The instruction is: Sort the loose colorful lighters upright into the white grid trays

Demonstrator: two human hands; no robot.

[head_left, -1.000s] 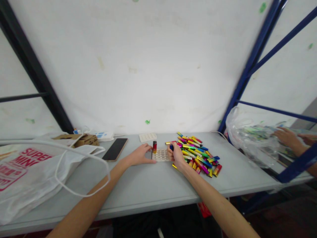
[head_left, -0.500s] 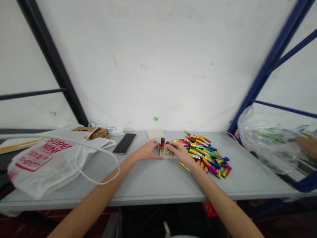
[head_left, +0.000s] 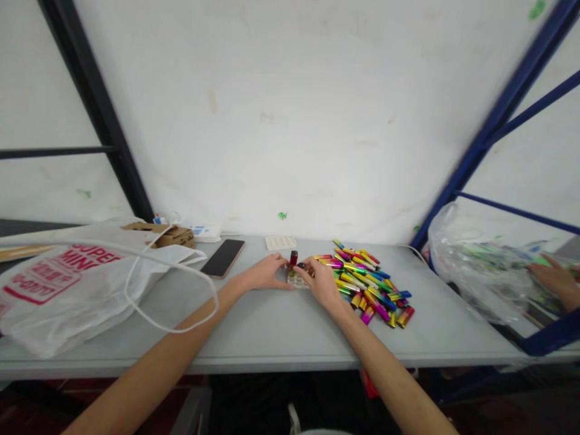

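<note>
A small white tray with round cells (head_left: 296,282) rests on the grey table in front of me. My left hand (head_left: 267,273) holds the tray from its left side, thumb along the front edge and fingers at the back. One shiny red lighter (head_left: 293,258) with a dark top stands upright in the tray, near my left fingertips. Over the tray's right part, my right hand (head_left: 319,279) pinches a dark-topped lighter (head_left: 301,266), mostly covered by the fingers. Just right of that hand lies a loose pile of shiny multicoloured lighters (head_left: 362,278).
A second white tray (head_left: 281,243) lies by the wall. Left are a phone (head_left: 223,258), a cardboard box (head_left: 179,237), a white plastic bag (head_left: 58,284) and a looping white cable (head_left: 216,302). At right, another person's hand (head_left: 557,278) is by a clear bag (head_left: 475,272).
My right hand has moved slightly left over the tray, its fingers now closer to the upright lighter. The left hand keeps its place at the tray. The camera view has shifted slightly.
</note>
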